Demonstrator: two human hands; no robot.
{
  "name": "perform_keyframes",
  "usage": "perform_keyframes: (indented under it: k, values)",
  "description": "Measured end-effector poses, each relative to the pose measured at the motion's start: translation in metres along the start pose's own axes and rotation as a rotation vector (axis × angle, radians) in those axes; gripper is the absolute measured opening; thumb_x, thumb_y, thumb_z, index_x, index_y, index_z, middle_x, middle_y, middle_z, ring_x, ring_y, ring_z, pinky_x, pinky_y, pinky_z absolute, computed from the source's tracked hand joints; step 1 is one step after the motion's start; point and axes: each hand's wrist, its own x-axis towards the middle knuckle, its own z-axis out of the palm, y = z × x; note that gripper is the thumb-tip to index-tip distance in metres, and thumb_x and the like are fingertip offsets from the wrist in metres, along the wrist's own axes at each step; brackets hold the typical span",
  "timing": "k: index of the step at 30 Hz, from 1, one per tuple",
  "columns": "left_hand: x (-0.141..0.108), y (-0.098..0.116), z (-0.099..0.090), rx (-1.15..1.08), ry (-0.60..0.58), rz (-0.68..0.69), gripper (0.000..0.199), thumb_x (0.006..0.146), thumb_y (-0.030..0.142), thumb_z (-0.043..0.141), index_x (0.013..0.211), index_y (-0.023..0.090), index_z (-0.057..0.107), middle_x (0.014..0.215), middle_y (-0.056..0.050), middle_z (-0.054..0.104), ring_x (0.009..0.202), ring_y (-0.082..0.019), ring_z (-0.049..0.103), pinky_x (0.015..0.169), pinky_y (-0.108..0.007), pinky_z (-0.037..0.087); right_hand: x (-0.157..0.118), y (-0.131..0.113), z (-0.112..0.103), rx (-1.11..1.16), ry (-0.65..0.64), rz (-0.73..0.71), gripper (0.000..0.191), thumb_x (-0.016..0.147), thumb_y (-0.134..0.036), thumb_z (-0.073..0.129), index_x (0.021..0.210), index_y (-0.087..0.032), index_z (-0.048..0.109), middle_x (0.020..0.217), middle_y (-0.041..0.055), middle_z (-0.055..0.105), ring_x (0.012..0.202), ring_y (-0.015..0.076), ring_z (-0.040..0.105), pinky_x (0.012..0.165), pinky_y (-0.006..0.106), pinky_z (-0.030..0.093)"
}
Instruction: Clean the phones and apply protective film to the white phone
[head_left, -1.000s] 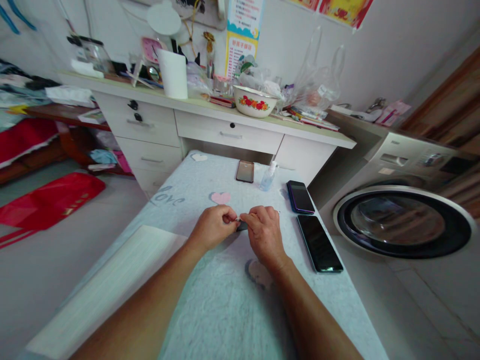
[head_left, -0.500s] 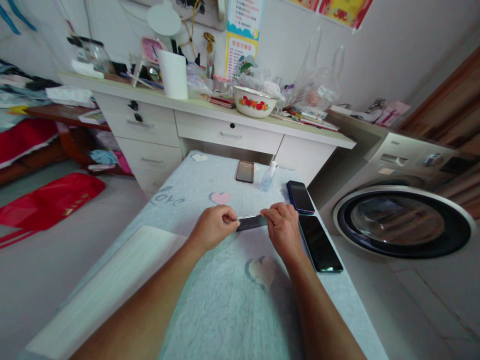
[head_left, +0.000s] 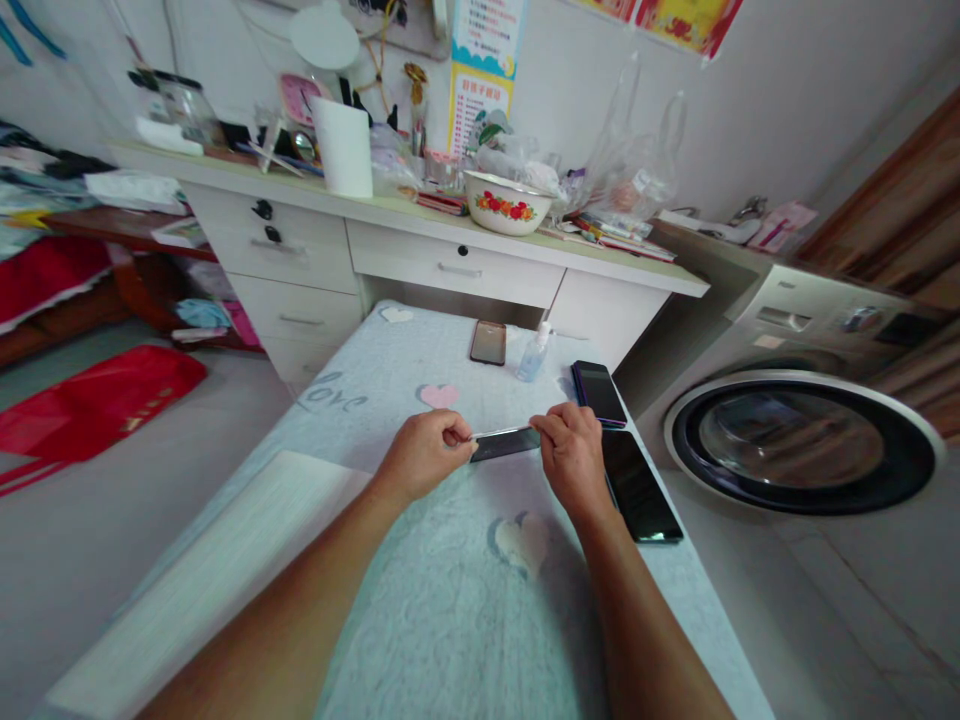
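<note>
A dark, flat, phone-like object with a pale upper edge lies across the middle of the cloth-covered table. Its left end is pinched by my left hand, thumb and fingers pressed together. At its right end, the bent fingers of my right hand grip the pale edge. Just right of my right hand lies a large black phone or tablet, with a smaller dark phone beyond it. Farther back are a clear spray bottle and a brown-edged phone case.
A long pale board or sheet lies at the table's left. Behind stands a white desk with a flowered bowl and a paper roll. A washing machine is at the right, a red bag on the floor.
My right hand has shifted slightly to the right along the object, showing more of its dark surface. My left hand keeps its pinch at the left end.
</note>
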Motion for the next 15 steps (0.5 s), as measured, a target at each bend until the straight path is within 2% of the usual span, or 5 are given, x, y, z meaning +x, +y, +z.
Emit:
perform_keyframes:
  k: [15]
  values:
    - [0.0, -0.004, 0.003, -0.01, -0.005, 0.001, 0.008, 0.069, 0.025, 0.063, 0.07, 0.017, 0.065, 0.069, 0.0, 0.067, 0.064, -0.014, 0.06, 0.063, -0.024, 0.044, 0.0, -0.047, 0.014, 0.102, -0.022, -0.121, 0.017, 0.092, -0.019, 0.053, 0.091, -0.024, 0.07, 0.091, 0.005, 0.059, 0.086, 0.0194, 0.042, 0.075, 0.033, 0.029]
